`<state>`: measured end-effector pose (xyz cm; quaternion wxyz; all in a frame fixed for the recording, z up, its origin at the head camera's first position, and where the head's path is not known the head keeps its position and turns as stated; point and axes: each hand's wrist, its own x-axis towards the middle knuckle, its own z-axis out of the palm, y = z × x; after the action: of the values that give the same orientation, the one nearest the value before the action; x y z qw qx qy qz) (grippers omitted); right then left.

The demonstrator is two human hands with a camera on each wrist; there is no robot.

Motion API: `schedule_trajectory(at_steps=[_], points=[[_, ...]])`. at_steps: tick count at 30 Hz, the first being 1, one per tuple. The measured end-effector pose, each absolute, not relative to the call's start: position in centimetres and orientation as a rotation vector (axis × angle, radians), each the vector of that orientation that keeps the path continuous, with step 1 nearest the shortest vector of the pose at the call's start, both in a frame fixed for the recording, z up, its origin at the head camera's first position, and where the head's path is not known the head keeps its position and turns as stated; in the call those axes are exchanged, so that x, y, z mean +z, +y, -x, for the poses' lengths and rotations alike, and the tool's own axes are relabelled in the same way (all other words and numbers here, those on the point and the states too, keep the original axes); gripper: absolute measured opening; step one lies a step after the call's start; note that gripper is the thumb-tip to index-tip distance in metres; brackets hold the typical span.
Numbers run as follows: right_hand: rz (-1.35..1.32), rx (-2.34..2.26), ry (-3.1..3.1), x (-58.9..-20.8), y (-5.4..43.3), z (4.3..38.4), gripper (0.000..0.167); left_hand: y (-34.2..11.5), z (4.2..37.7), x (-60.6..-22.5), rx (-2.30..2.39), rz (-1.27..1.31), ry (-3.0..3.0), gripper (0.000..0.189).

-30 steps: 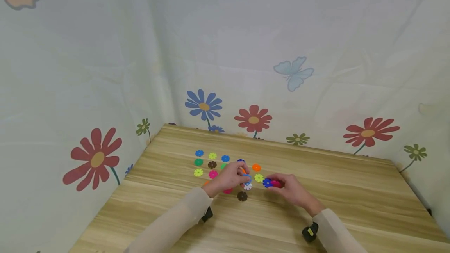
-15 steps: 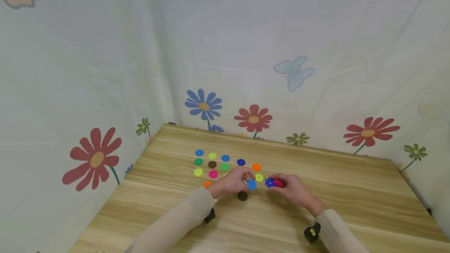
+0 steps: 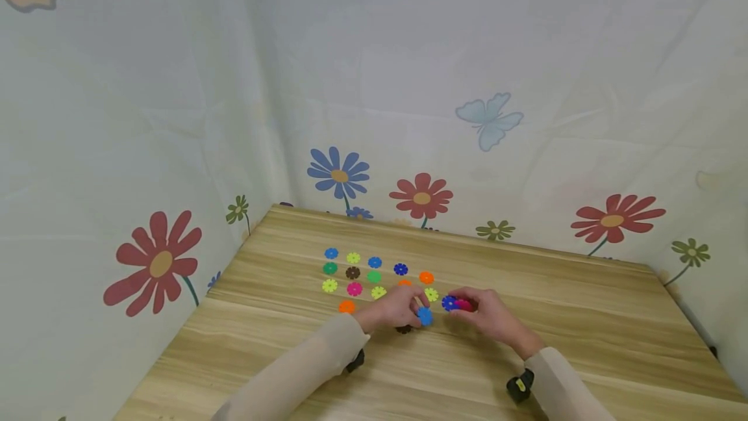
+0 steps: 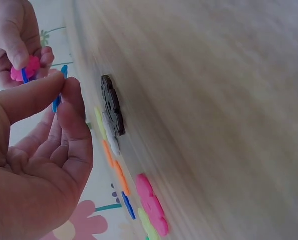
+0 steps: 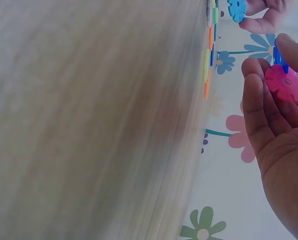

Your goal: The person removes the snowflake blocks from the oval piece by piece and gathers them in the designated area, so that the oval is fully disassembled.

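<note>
My left hand [image 3: 400, 307] pinches a light blue notched disc [image 3: 424, 316] between thumb and forefinger, raised over the wooden table. In the left wrist view that light blue disc [image 4: 61, 90] shows edge-on at the fingertips. My right hand [image 3: 487, 317] holds two joined notched discs, a dark blue disc [image 3: 449, 303] and a pink disc [image 3: 464, 305]. The right wrist view shows the dark blue disc [image 5: 280, 59] slotted crosswise into the pink disc [image 5: 287, 84], the thumb against the blue one. A small gap separates the two hands' discs.
Several flat notched discs lie in rows on the table [image 3: 561, 317], among them a green disc [image 3: 330, 267] and an orange disc [image 3: 426, 277]. A brown disc [image 4: 112, 105] lies below my left hand. A flower-printed cloth [image 3: 374, 83] stands behind the table.
My left hand has lifted the light blue disc from the rows and moved it right and nearer to me. The right hand, with its joined discs, has barely shifted.
</note>
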<state>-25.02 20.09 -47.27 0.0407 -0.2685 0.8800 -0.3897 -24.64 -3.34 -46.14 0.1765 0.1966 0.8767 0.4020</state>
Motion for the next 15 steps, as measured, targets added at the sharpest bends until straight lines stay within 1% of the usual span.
schedule_trajectory(at_steps=[9, 15], points=[[0.861, -1.175, 2.721, -47.63, 20.11, 25.39, 0.034, -2.7, 24.39, -46.09, 0.989, -0.604, 2.54, 0.028], [0.812, -1.164, 2.705, -47.43, 20.06, 25.26, 0.031, -2.34, 24.45, -46.07, 0.882, -0.638, 2.578, 0.026]])
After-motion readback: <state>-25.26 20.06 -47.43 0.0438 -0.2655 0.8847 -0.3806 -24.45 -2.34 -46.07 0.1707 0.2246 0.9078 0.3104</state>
